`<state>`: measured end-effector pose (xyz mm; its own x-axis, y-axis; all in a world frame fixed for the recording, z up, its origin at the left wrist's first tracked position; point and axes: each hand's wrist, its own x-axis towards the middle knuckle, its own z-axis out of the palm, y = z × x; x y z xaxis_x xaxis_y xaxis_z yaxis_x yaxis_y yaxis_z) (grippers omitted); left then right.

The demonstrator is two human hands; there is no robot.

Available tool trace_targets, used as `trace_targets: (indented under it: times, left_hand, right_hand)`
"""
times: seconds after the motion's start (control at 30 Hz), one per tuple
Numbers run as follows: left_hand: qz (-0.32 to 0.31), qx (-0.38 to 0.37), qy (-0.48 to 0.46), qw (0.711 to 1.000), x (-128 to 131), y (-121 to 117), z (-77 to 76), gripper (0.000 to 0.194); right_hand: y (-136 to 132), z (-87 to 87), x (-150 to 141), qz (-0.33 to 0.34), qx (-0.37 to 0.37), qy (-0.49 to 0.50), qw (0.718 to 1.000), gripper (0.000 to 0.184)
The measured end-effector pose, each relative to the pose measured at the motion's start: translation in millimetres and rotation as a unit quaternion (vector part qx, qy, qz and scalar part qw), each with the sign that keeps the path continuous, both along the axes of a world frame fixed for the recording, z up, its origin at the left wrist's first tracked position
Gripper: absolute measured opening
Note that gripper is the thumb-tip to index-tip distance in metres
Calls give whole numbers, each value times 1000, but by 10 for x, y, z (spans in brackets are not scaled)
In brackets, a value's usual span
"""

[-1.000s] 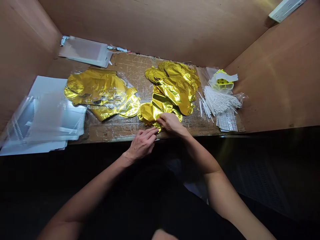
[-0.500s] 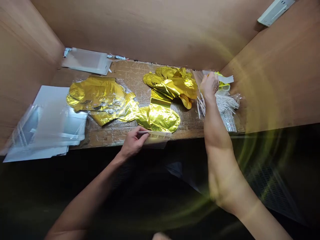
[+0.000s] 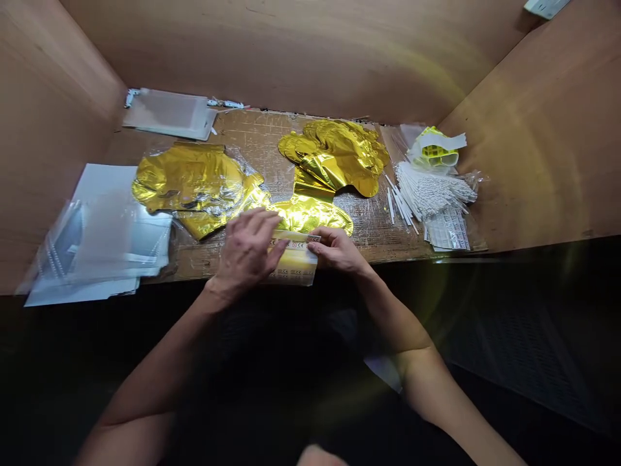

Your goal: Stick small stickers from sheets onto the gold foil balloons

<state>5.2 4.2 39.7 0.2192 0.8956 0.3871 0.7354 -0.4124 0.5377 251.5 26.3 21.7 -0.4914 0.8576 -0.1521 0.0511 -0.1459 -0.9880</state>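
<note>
My left hand lies over the left part of a folded foil piece with a printed band, its fingers pressing down on it. My right hand pinches the piece's right end. Just behind both hands, a gold foil balloon lies partly under my left fingers. Further back is a heap of gold foil balloons, and another gold foil pile sits to the left.
The scratched wooden table is walled by wooden panels. A stack of clear plastic bags lies at left. White sticks, a printed sticker sheet and a yellow-and-white packet lie at right.
My right hand has come back from the white sticks at right to the folded piece. My left hand has moved farther onto the table, and both hands now hold the piece.
</note>
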Motion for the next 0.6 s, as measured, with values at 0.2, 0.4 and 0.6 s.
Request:
trace_targets:
  times: [0.2, 0.4, 0.6]
  left_hand:
    - [-132, -105, 56, 984, 154, 141, 53, 26]
    - [-135, -168, -29, 976, 133, 125, 71, 26]
    - [-131, -189, -44, 972, 137, 106, 104, 28]
  right_hand:
    - [-119, -6, -37, 2, 26, -41, 999, 36]
    - [-111, 135, 8, 7, 98, -104, 990, 30]
    - [-70, 221, 11, 24, 150, -135, 979, 24]
